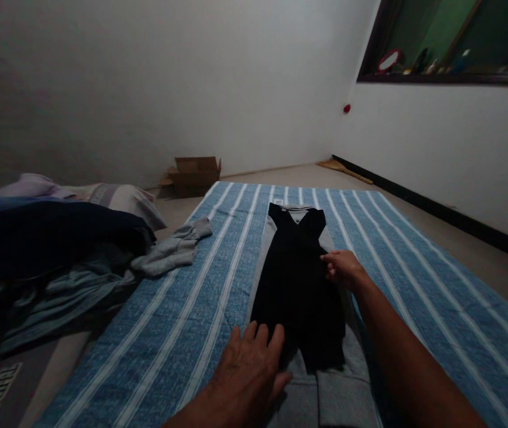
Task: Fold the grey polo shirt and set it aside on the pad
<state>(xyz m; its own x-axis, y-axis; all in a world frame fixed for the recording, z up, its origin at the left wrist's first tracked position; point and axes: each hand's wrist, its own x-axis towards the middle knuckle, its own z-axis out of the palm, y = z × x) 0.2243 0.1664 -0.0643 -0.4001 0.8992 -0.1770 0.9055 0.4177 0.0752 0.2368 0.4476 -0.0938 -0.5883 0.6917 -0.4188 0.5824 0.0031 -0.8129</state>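
A black and grey shirt (296, 273) lies lengthwise on a blue striped sheet (200, 285), its V-shaped, stripe-trimmed neck pointing away from me. Black cloth covers its middle, and grey fabric shows along both sides and at the near end. My left hand (254, 362) rests palm down at the shirt's near left edge, fingers spread and holding nothing. Farther up, on the right edge, my right hand (343, 268) pinches the black fabric between thumb and fingers.
Left of the sheet is a heap of dark and blue clothes (57, 244), with a grey garment (176, 246) spilling onto the sheet. An open cardboard box (195, 177) sits by the back wall. Small items and a red-rimmed mirror (389, 60) stand on the window ledge.
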